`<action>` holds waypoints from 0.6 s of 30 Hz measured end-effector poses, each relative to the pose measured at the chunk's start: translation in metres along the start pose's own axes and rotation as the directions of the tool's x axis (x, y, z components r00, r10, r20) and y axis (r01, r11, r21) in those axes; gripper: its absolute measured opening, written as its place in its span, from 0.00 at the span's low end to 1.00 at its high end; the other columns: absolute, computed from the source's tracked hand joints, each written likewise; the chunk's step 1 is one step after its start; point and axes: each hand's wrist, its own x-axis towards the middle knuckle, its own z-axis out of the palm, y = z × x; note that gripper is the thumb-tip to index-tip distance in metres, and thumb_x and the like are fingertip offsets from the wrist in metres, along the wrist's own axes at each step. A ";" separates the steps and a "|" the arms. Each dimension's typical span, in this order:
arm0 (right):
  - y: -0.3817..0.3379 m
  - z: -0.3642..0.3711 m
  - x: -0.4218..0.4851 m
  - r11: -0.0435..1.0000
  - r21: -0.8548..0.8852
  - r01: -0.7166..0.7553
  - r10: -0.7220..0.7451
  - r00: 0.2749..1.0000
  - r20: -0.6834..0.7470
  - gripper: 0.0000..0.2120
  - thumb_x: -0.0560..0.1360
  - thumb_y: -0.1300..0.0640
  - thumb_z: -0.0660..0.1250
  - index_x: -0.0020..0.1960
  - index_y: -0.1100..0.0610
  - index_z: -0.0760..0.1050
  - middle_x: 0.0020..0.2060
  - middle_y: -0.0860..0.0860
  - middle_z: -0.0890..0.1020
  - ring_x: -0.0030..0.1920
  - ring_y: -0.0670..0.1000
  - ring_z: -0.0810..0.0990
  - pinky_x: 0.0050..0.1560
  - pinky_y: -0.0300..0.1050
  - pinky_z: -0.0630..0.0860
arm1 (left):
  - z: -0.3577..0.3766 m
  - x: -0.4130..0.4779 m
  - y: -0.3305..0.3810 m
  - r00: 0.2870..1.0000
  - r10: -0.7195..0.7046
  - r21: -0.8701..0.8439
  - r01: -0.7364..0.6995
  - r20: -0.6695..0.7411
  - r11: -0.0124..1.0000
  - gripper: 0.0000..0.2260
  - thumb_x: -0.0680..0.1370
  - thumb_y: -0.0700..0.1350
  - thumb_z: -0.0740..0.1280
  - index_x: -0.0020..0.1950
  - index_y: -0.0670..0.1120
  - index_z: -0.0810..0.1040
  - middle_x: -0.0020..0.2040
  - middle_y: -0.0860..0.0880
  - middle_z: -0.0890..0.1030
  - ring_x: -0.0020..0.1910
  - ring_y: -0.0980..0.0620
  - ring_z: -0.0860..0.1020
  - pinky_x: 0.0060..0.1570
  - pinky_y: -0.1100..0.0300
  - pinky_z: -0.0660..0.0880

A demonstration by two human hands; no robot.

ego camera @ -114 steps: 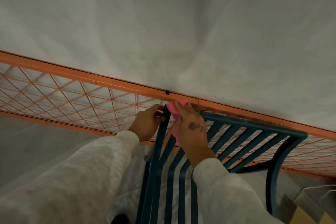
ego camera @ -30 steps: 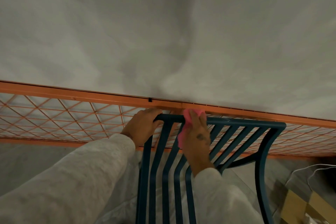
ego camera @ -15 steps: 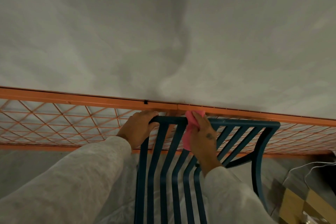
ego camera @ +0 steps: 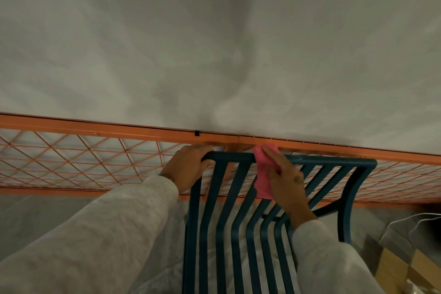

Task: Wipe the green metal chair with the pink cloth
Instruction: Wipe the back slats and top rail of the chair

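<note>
Chair: the green metal chair (ego camera: 243, 234) stands close in front of the person, its back seen from above, with the top rail running left to right and the slats going down from it. It is just beside an orange mesh fence (ego camera: 95, 162), behind which is a grey wall (ego camera: 214, 43).

Left hand: the left hand (ego camera: 185, 168) is closed around the left corner of the top rail, fingers curled over it. I judge that it is there to keep the chair steady while the other hand rubs (a light metal chair can slide or tip under a push).

Right hand: the right hand (ego camera: 285, 175) lies flat on the pink cloth (ego camera: 262, 174), fingers spread and stretched forward, and presses it against the rail near the middle. It is not a pinch; the palm and the fingers hold the cloth down.

Cloth: it is folded over the top rail and hangs down a little over the upper part of the slats, under the hand. Draped like this it probably touches the top and the front of the rail in one stroke.

Step in hand: wiping of the top rail, I think. The right part of the rail, the slats and the curved right post (ego camera: 346, 210) are not under the cloth now.

Not visible: the seat and the legs are outside the view, so I cannot tell their condition.

Beside: a cardboard box (ego camera: 401, 267) and a white cable (ego camera: 420, 219) are at the lower right, apart from the chair.
</note>
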 end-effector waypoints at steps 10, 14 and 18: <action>-0.031 0.088 -0.022 0.987 0.019 0.161 -0.162 0.984 0.078 0.21 0.80 0.62 0.60 0.69 0.46 0.70 0.69 0.40 0.64 0.69 0.46 0.68 0.69 0.40 0.67 | -0.005 0.001 0.006 1.000 0.021 -0.065 -0.020 0.017 0.998 0.07 0.79 0.44 0.65 0.55 0.51 0.80 0.49 0.54 0.81 0.46 0.55 0.79 0.49 0.61 0.75; -0.020 0.041 -0.012 0.990 0.050 0.133 -0.141 0.967 0.212 0.17 0.79 0.54 0.60 0.66 0.39 0.71 0.65 0.39 0.70 0.60 0.40 0.74 0.59 0.33 0.74 | -0.005 0.002 0.004 1.000 -0.002 -0.010 0.002 0.025 1.000 0.06 0.79 0.45 0.65 0.54 0.48 0.79 0.48 0.52 0.81 0.46 0.52 0.79 0.47 0.58 0.74; 0.007 -0.002 0.000 0.999 0.028 -0.029 0.031 0.997 -0.075 0.17 0.80 0.53 0.60 0.67 0.42 0.70 0.59 0.46 0.74 0.55 0.51 0.77 0.48 0.38 0.78 | -0.004 0.001 0.005 1.000 -0.010 0.010 0.010 0.024 1.000 0.08 0.80 0.46 0.64 0.57 0.48 0.78 0.50 0.51 0.81 0.47 0.53 0.78 0.49 0.59 0.75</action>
